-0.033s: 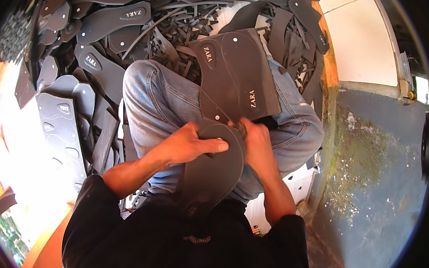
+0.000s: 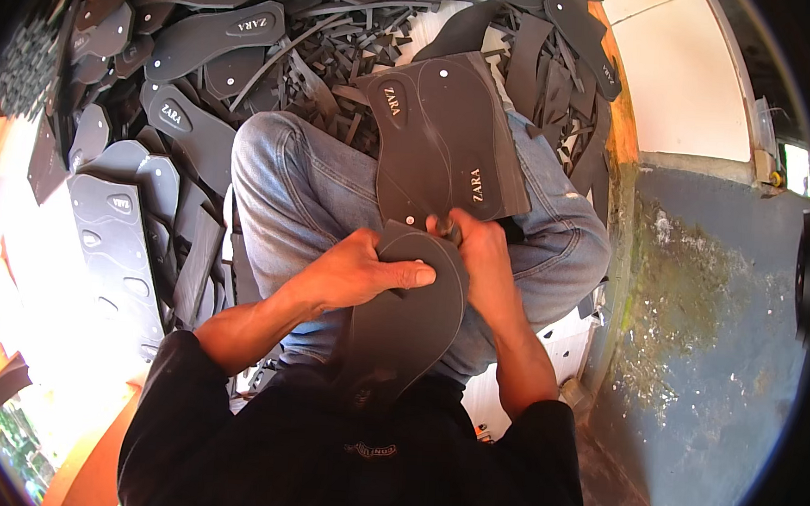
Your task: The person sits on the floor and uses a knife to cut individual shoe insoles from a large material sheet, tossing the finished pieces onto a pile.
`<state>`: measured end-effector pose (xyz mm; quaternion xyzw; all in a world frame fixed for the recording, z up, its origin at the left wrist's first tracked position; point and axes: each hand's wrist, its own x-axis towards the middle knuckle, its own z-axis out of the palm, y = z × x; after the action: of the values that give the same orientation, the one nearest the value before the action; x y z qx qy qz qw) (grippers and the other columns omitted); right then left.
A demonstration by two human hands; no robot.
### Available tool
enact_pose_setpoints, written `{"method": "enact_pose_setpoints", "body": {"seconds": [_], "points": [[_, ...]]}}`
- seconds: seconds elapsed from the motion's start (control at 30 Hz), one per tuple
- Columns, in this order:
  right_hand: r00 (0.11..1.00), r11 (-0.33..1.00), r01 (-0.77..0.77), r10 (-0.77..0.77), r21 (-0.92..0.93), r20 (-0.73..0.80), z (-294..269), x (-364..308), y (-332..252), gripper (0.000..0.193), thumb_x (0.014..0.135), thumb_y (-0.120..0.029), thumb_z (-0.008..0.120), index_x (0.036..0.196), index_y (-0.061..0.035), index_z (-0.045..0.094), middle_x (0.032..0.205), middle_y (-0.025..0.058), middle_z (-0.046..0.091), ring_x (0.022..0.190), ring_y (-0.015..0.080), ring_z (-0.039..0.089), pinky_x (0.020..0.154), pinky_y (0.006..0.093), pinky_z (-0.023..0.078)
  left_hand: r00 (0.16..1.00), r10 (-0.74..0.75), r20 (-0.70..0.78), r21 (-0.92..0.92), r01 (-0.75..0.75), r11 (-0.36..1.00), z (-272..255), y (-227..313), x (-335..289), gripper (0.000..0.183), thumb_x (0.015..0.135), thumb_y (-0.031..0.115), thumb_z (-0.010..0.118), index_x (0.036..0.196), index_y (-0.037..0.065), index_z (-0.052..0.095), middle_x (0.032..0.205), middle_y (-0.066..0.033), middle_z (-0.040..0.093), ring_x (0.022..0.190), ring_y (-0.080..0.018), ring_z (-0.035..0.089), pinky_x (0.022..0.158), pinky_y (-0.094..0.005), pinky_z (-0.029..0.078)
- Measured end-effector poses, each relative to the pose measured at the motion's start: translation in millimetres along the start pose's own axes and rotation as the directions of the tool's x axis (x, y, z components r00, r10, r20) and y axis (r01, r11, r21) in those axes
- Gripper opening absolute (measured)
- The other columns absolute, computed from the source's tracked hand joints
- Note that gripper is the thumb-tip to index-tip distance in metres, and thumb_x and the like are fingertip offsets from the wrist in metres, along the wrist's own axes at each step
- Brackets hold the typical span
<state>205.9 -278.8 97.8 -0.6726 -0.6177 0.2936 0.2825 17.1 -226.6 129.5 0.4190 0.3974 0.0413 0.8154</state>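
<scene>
A dark grey foam sole sheet point(image 2: 399, 318) with a curved outline near its rounded end lies across my lap, its near end against my shirt. My left hand point(image 2: 357, 270) grips its left side, thumb pressed flat on top and fingers underneath. At the sheet's upper right edge, my right hand point(image 2: 475, 242) is closed around a short dark tool point(image 2: 444, 229); its working end is hidden, so its kind is unclear. Just beyond both hands, a larger dark foam sheet point(image 2: 435, 139) with sole outlines and pale lettering rests across my legs.
Cut foam soles point(image 2: 216, 42) are heaped at the far left and along the back. Thin foam offcuts point(image 2: 341, 77) lie scattered beyond my knees. A long foam sheet point(image 2: 119, 249) lies at the left in bright light. On the right are an orange edge point(image 2: 623, 127) and a stained grey floor point(image 2: 708, 309).
My right hand has shifted slightly up and to the left along the sheet's edge. The held sheet and my left thumb have moved a little to the right.
</scene>
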Motion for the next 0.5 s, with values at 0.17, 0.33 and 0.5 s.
{"method": "enact_pose_setpoints", "body": {"seconds": [0.17,0.33,0.5], "points": [[0.828,0.559,-0.557,0.316,0.614,0.464,-36.0,20.0,-8.0,0.027,0.088,-0.029,0.063,0.076,-0.0060,0.060,0.057,-0.0043,0.051,0.046,0.0030,0.043,0.040,0.0232,0.030,0.999,0.028,-0.043,-0.147,-0.034,0.989,-8.8,-3.1,2.8,0.035,0.088,0.027,0.063,0.106,-0.002,0.061,0.087,-0.0067,0.066,0.080,-0.0123,0.062,0.071,-0.0273,0.051],[0.876,0.626,-0.262,0.473,0.735,-0.090,-43.9,21.3,-7.2,0.023,0.086,-0.026,0.065,0.077,-0.0048,0.061,0.060,-0.0051,0.052,0.047,0.0032,0.044,0.040,0.0202,0.030,0.890,0.325,0.320,-0.648,-0.045,0.760,-60.7,-35.1,46.9,0.041,0.094,0.034,0.048,0.114,-0.002,0.053,0.087,-0.0114,0.066,0.079,-0.0177,0.065,0.069,-0.0328,0.054],[0.840,0.498,-0.203,0.531,0.843,-0.112,-24.8,1.6,-25.1,0.021,0.086,-0.019,0.066,0.076,-0.0058,0.053,0.052,-0.0013,0.045,0.041,0.0075,0.040,0.039,0.0234,0.032,0.793,0.555,-0.252,-0.396,-0.608,0.689,29.1,-44.1,74.3,0.027,0.089,0.027,0.060,0.101,0.003,0.055,0.075,-0.0082,0.061,0.057,-0.0127,0.057,0.049,-0.0269,0.047]]}}
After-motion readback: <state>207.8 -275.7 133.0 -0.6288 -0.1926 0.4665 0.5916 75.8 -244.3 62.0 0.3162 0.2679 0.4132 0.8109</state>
